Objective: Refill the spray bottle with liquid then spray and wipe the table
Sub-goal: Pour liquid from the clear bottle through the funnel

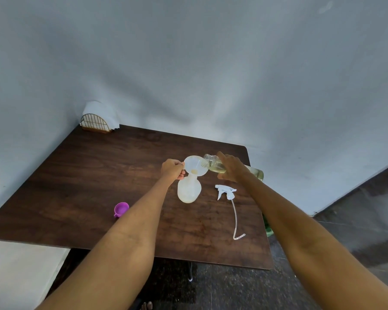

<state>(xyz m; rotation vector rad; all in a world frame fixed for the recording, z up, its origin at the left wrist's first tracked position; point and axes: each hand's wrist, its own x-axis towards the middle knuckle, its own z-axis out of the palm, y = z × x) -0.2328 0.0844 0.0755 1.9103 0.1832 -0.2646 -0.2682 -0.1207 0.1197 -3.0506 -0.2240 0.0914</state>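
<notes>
While your left hand (172,168) pinches the rim of the white funnel (194,164) seated in the neck of the spray bottle (189,190), your right hand (232,168) has its fingers curled round the clear refill bottle (213,164), tipped with its mouth over the funnel bowl. The bottle stands on the table (94,175) just below your left fingers. The trigger sprayer (225,191) lies below your right fingers; the purple cap (121,209) sits well apart, left of your left forearm.
</notes>
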